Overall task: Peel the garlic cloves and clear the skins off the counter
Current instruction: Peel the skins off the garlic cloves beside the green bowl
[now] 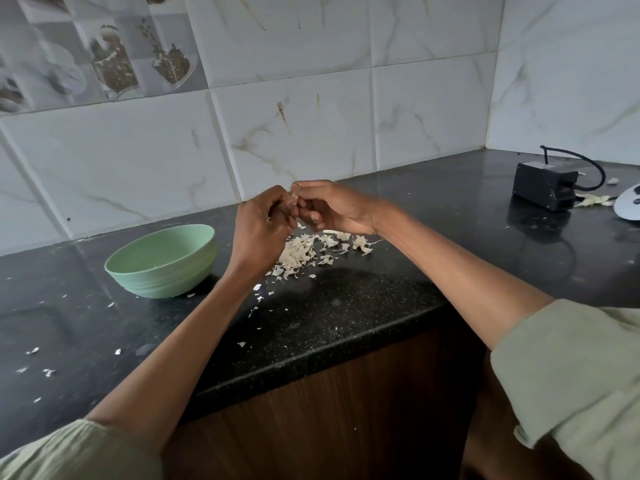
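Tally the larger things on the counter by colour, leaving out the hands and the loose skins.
Green: 1, the bowl
Black: 1, the box with a cord
White: 1, a flat object cut off at the right edge
Total: 3

I see a black speckled counter (346, 306) running into a corner of white marble-look wall tiles (311, 133), with a patterned tile (104, 53) upper left and a brown wood cabinet front (329, 410) below.
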Tool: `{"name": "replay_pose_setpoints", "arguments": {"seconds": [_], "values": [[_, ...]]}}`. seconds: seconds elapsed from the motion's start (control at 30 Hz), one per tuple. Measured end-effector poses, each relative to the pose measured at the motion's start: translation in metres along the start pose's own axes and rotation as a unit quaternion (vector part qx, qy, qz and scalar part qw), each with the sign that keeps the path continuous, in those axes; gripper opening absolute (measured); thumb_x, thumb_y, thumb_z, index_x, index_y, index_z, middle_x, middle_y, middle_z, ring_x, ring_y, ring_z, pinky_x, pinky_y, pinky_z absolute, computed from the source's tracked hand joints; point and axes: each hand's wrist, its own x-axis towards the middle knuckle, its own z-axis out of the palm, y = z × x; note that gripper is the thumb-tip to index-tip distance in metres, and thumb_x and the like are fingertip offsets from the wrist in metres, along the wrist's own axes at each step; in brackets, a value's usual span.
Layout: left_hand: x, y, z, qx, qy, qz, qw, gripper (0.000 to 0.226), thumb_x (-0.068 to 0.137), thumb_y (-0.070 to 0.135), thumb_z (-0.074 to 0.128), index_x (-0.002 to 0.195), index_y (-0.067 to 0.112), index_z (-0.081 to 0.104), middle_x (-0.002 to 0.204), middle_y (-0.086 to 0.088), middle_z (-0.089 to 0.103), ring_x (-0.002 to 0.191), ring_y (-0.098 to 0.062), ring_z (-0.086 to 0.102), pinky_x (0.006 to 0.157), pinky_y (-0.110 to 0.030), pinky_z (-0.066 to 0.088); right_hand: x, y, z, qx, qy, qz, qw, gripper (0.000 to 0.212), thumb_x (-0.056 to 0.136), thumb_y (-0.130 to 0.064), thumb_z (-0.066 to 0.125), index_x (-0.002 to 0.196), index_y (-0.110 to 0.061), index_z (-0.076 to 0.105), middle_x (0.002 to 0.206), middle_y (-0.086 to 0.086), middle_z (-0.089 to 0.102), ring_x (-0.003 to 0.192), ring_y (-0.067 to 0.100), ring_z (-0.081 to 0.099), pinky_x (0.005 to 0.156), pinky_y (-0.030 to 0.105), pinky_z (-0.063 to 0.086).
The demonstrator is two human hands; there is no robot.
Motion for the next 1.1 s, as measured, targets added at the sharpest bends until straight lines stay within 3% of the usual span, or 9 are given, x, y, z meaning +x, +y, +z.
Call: {"name": "replay_pose_setpoints", "arguments": {"seconds": [0.1, 0.27, 0.43, 0.53, 0.63, 0.77, 0.87, 0.97, 1.1], "values": [[0.0009, -0.0010, -0.0003, 0.006, -0.012, -0.013, 1.000, 0.027, 0.101, -0.006, 0.051, 0.088, 0.010, 0.068, 0.073, -0.003, 0.071, 0.057, -0.016, 0.065, 0.056, -0.035, 0.054, 0.0001, -0.0008, -0.0010, -0.030, 0.035, -0.002, 0.999, 0.025, 0.109, -0.029, 0.052, 0.093, -0.011, 0.059, 0.076, 0.002, 0.052, 0.060, 0.009, 0.042, 0.053, 0.021, 0.038], [0.0012, -0.0026, -0.0018, 0.030, -0.002, -0.044, 0.999, 0.017, 0.106, 0.014, 0.060, 0.092, 0.013, 0.071, 0.078, 0.003, 0.076, 0.060, -0.013, 0.071, 0.064, -0.044, 0.062, 0.0010, -0.0007, -0.0041, -0.086, 0.090, -0.029, 0.992, 0.026, 0.107, -0.024, 0.056, 0.106, -0.001, 0.066, 0.085, 0.012, 0.058, 0.067, 0.011, 0.054, 0.060, 0.024, 0.045], [-0.0020, 0.0003, -0.0019, 0.038, -0.024, -0.050, 0.998, 0.011, 0.102, 0.026, 0.061, 0.097, 0.023, 0.070, 0.084, 0.007, 0.076, 0.064, -0.015, 0.073, 0.070, -0.046, 0.063, -0.0040, -0.0052, -0.0039, -0.106, 0.106, -0.040, 0.988, 0.023, 0.103, -0.024, 0.057, 0.086, -0.012, 0.065, 0.076, 0.004, 0.062, 0.067, 0.011, 0.055, 0.063, 0.026, 0.044], [-0.0008, -0.0015, -0.0043, 0.059, -0.040, -0.043, 0.996, 0.011, 0.092, 0.027, 0.060, 0.097, 0.033, 0.069, 0.089, 0.012, 0.075, 0.072, -0.017, 0.073, 0.073, -0.048, 0.063, -0.0063, -0.0079, -0.0045, -0.106, 0.116, -0.042, 0.987, 0.022, 0.101, -0.024, 0.057, 0.085, -0.012, 0.064, 0.075, 0.004, 0.062, 0.067, 0.012, 0.054, 0.064, 0.027, 0.043], [0.0001, -0.0019, -0.0057, 0.096, -0.036, -0.040, 0.994, 0.010, 0.097, 0.028, 0.065, 0.096, 0.033, 0.073, 0.090, 0.014, 0.076, 0.076, -0.012, 0.073, 0.077, -0.045, 0.063, -0.0068, -0.0083, -0.0057, -0.108, 0.105, -0.050, 0.987, 0.022, 0.102, -0.025, 0.058, 0.087, -0.011, 0.067, 0.077, 0.005, 0.064, 0.069, 0.013, 0.055, 0.064, 0.027, 0.042], [0.0003, -0.0022, -0.0071, 0.084, 0.008, -0.057, 0.995, 0.035, 0.106, 0.053, 0.052, 0.081, 0.037, 0.071, 0.092, 0.014, 0.077, 0.077, -0.010, 0.073, 0.075, -0.044, 0.062, -0.0075, -0.0074, -0.0083, -0.115, 0.105, -0.064, 0.986, 0.019, 0.102, -0.023, 0.062, 0.092, -0.011, 0.070, 0.079, 0.005, 0.066, 0.071, 0.013, 0.057, 0.063, 0.024, 0.043], [0.0014, -0.0010, -0.0092, 0.070, 0.041, -0.059, 0.995, 0.023, 0.105, 0.047, 0.060, 0.087, 0.037, 0.071, 0.093, 0.013, 0.076, 0.079, -0.010, 0.073, 0.074, -0.038, 0.061, -0.0070, -0.0058, -0.0099, -0.136, 0.112, -0.063, 0.982, 0.019, 0.101, -0.024, 0.064, 0.093, -0.009, 0.071, 0.080, 0.005, 0.068, 0.073, 0.014, 0.059, 0.063, 0.023, 0.046], [0.0041, 0.0006, -0.0091, -0.011, 0.041, -0.077, 0.996, 0.016, 0.101, 0.035, 0.071, 0.103, 0.020, 0.075, 0.092, 0.006, 0.077, 0.076, -0.011, 0.074, 0.064, -0.031, 0.058, -0.0066, -0.0049, -0.0090, -0.176, 0.115, -0.067, 0.975, 0.020, 0.102, -0.022, 0.064, 0.092, -0.007, 0.072, 0.080, 0.005, 0.070, 0.073, 0.013, 0.061, 0.064, 0.022, 0.048], [0.0028, 0.0020, -0.0086, -0.046, 0.018, -0.083, 0.995, 0.017, 0.102, 0.024, 0.071, 0.099, 0.009, 0.078, 0.085, -0.001, 0.079, 0.068, -0.013, 0.074, 0.057, -0.023, 0.056, -0.0068, -0.0038, -0.0074, -0.227, 0.117, -0.075, 0.964, 0.018, 0.103, -0.013, 0.062, 0.092, -0.002, 0.071, 0.083, 0.001, 0.074, 0.070, 0.006, 0.065, 0.062, 0.019, 0.049]]}}
